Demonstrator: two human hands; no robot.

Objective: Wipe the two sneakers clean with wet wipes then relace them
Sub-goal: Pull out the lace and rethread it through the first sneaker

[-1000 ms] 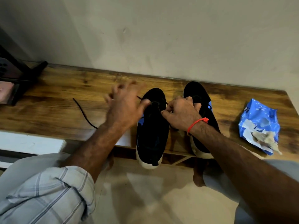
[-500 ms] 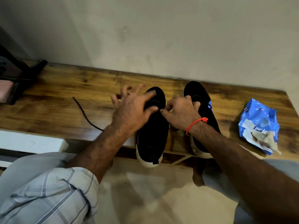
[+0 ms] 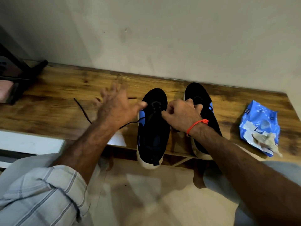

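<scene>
Two black sneakers with blue patches and white soles stand side by side on a wooden bench (image 3: 57,95), heels over its front edge. My right hand (image 3: 182,115) lies between them, fingers curled, pinching a black shoelace (image 3: 83,110) at the left sneaker's (image 3: 153,137) eyelets, with its knuckles against the right sneaker (image 3: 195,92). My left hand (image 3: 117,108) is blurred just left of the left sneaker, its fingers spread and its thumb by the shoe's side. The shoelace trails from that shoe under my left wrist and out across the bench.
A blue wet-wipes pack (image 3: 259,126) lies on the bench's right end with a soiled wipe (image 3: 265,141) on it. A black stand (image 3: 19,75) occupies the far left. The wall runs close behind the bench. Pale floor and my bare feet are below.
My left hand has swung from over the left sneaker's toe out to the left, uncovering the shoe. My right hand has stayed at the eyelets.
</scene>
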